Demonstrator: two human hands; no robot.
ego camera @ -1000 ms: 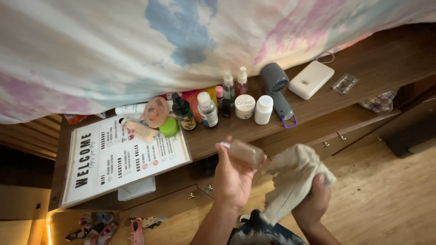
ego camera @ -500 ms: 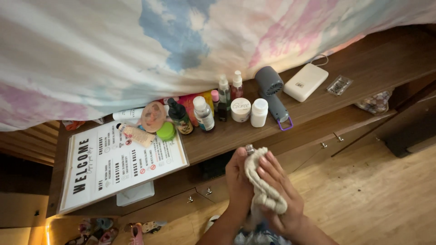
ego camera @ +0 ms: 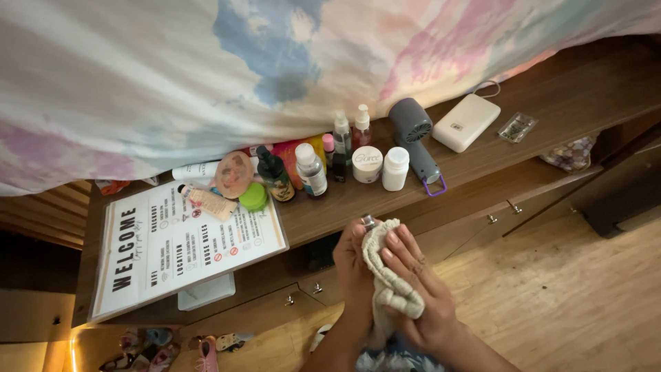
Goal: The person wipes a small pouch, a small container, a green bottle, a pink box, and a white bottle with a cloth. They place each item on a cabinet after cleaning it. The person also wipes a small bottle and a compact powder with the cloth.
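Observation:
My left hand (ego camera: 351, 265) grips a small bottle (ego camera: 369, 222); only its metallic cap shows above my fingers. My right hand (ego camera: 420, 289) presses a beige cloth (ego camera: 385, 275) around that bottle, so the body of it is hidden. Both hands are held together in front of the long wooden shelf (ego camera: 551, 117), just below its front edge. Nearest on the shelf stand a white jar (ego camera: 367, 164) and a white pill bottle (ego camera: 395, 169).
The shelf carries several bottles (ego camera: 311, 169), a grey handheld fan (ego camera: 416, 141), a white power bank (ego camera: 466, 122), a green lid (ego camera: 253, 197) and a framed printed sign (ego camera: 179, 244). A tie-dye sheet (ego camera: 275, 62) hangs above. Drawers (ego camera: 482, 220), wooden floor (ego camera: 564, 303) and small shoes (ego camera: 206, 344) lie below.
A second ago my left hand held the bottle bare and the cloth hung loose from my right hand. The hands have since come together and the cloth is wrapped around the bottle.

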